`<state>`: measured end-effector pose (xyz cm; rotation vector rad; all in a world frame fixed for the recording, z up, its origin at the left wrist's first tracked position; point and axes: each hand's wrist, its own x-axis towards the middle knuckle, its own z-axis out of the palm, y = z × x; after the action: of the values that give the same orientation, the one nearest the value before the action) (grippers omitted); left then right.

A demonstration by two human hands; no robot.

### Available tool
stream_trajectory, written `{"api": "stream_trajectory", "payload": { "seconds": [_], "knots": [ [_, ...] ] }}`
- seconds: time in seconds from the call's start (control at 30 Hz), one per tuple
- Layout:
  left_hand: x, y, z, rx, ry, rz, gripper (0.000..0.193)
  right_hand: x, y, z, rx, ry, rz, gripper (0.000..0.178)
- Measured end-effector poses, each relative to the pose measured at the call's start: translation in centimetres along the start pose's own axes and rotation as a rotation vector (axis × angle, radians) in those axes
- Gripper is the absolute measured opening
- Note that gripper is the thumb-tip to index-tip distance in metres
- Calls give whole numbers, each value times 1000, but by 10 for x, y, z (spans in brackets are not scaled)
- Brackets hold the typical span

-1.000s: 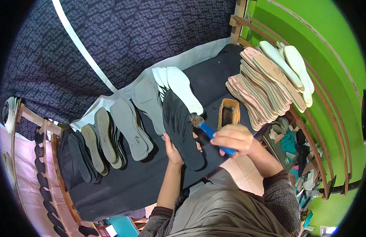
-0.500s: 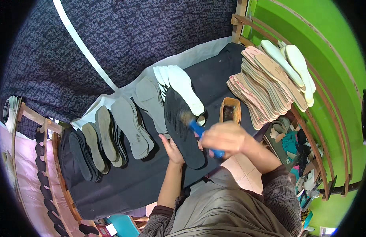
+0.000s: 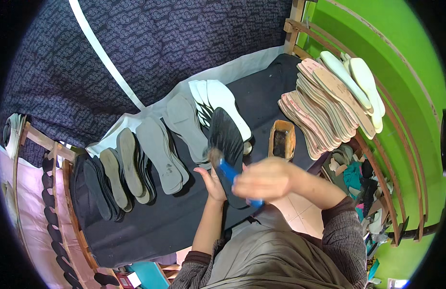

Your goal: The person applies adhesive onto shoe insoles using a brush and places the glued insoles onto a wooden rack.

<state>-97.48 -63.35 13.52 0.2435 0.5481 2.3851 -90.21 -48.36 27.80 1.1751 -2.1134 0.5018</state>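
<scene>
A black insole (image 3: 225, 130) rests tilted on my left hand (image 3: 214, 185), which supports it from below near the heel end. The thumb sticks out along its left edge, and the other fingers are mostly hidden underneath. My right hand (image 3: 264, 179), a little blurred, is closed round the blue handle of a brush (image 3: 227, 169). The brush's brown bristles lie at the insole's left edge, near its middle. Wet-looking dark streaks run over the insole's upper part. To the right stands a small tan open container (image 3: 291, 140) with dark residue inside.
Grey insoles (image 3: 158, 149), brown-grey insoles (image 3: 131, 164) and black insoles (image 3: 98, 188) lie in overlapping rows on the black-covered table (image 3: 150, 231). White insoles (image 3: 223, 98) lie behind the held one. Tall stacks of pinkish insoles (image 3: 319, 113) fill the right end, beside a wooden rack (image 3: 401, 144).
The brush has swept down and left across the insole, from its middle to its left edge. The insole has shifted slightly right and turned more edge-on.
</scene>
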Motion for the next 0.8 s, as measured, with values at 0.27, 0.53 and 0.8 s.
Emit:
{"api": "stream_trajectory", "payload": {
  "seconds": [0.27,0.53,0.8],
  "knots": [
    [2,10,23,459,37,56,114,-1,-11,4,127,32,129,26],
    [0,12,30,342,189,24,114,-6,-23,11,197,65,206,28],
    [3,8,22,224,204,34,115,-4,-17,8,109,108,309,31]
  ]
}}
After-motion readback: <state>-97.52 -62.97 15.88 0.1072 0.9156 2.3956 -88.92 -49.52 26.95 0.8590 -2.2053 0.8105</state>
